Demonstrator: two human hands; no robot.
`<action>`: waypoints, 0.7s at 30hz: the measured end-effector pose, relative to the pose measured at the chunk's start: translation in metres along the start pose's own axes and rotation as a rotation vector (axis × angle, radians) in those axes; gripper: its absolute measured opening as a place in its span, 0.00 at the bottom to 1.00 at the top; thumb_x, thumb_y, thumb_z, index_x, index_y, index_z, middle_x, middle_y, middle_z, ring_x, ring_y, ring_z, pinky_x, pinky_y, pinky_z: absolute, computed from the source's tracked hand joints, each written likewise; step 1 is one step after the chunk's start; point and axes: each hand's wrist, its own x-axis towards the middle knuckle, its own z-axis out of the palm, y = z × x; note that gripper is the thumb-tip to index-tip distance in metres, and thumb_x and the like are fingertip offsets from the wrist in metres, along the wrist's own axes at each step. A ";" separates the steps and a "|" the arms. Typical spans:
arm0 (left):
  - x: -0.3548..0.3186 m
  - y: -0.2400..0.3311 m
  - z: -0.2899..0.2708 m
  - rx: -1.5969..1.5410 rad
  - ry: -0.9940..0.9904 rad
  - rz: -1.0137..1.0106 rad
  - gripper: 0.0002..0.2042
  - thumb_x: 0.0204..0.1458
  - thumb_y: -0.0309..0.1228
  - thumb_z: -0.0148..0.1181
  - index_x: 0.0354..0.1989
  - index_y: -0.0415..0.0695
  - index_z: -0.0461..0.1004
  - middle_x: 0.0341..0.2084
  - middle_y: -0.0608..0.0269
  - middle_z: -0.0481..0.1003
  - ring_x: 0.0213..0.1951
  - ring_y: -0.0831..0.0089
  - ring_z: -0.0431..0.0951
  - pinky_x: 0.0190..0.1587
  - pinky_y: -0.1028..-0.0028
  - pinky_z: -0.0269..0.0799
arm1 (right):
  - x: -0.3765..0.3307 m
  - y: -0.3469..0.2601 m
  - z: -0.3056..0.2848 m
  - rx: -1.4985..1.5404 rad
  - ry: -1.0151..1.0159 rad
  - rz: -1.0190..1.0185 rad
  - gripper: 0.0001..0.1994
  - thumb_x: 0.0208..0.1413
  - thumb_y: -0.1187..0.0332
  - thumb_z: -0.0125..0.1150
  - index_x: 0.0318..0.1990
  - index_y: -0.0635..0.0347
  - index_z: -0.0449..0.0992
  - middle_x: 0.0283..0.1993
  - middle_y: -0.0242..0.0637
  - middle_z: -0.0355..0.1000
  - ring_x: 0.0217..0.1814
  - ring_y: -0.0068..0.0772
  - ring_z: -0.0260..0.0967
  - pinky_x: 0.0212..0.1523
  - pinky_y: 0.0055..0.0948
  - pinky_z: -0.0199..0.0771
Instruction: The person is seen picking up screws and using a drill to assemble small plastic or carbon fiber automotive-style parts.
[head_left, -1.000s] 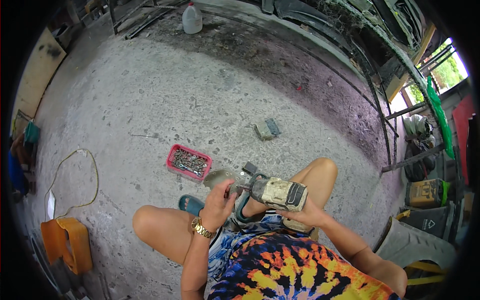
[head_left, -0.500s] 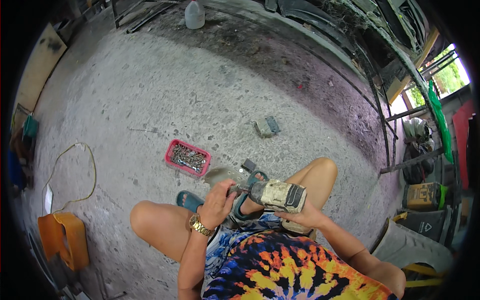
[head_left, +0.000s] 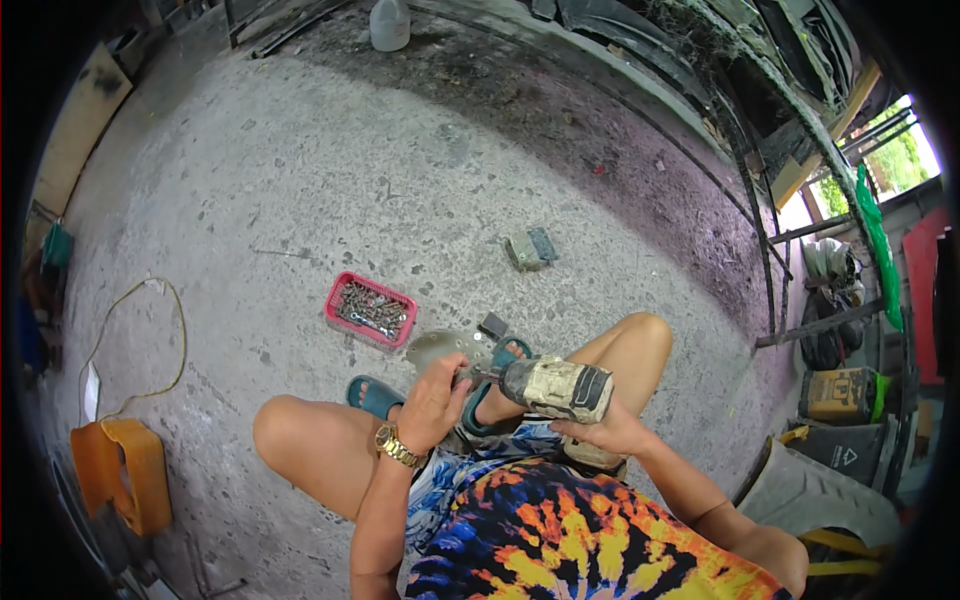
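Observation:
My right hand [head_left: 612,430] is wrapped round the handle of a worn, cream-and-black cordless drill [head_left: 560,388], which lies level across my lap and points left. At the drill's tip, my left hand [head_left: 437,405] has its fingers closed around a small dark piece by the bit; the fingers hide most of it. Just beyond that hand, a grey metal plate with holes [head_left: 450,347] shows partly above the floor by my feet. A pink plastic basket [head_left: 335,288] full of screws and bolts [head_left: 370,310] sits on the floor ahead, slightly left.
Close to my foot lies a small dark block [head_left: 493,325]; farther out is a grey-green block [head_left: 531,250]. At left are a cord loop [head_left: 183,340] and an orange plastic piece [head_left: 140,475]. A jug [head_left: 390,25] stands far off. Metal frames [head_left: 770,240] and a grey plastic chair [head_left: 810,490] are at right.
The view has shifted slightly, so the basket and floor things appear a little further left. Both hands keep their grip, and the drill stays in nearly the same pose.

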 end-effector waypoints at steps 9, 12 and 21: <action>-0.001 -0.003 0.001 0.008 -0.010 0.035 0.15 0.51 0.20 0.56 0.47 0.38 0.65 0.37 0.47 0.72 0.39 0.47 0.72 0.41 0.59 0.69 | 0.000 0.010 0.001 -0.021 0.004 -0.004 0.27 0.51 0.73 0.68 0.59 0.64 0.65 0.57 0.38 0.69 0.60 0.30 0.65 0.62 0.31 0.63; -0.001 -0.003 0.001 0.017 -0.026 0.029 0.14 0.51 0.20 0.56 0.46 0.38 0.65 0.36 0.47 0.72 0.39 0.48 0.72 0.41 0.60 0.69 | -0.003 0.019 0.000 -0.085 0.012 -0.056 0.27 0.51 0.73 0.68 0.59 0.64 0.65 0.58 0.39 0.68 0.60 0.30 0.65 0.62 0.31 0.63; -0.001 -0.008 0.002 0.005 0.040 0.082 0.16 0.51 0.22 0.59 0.46 0.41 0.62 0.29 0.51 0.69 0.29 0.54 0.72 0.33 0.63 0.68 | -0.001 0.009 0.002 0.029 0.006 0.148 0.28 0.51 0.73 0.68 0.59 0.65 0.64 0.58 0.37 0.68 0.61 0.29 0.64 0.62 0.30 0.63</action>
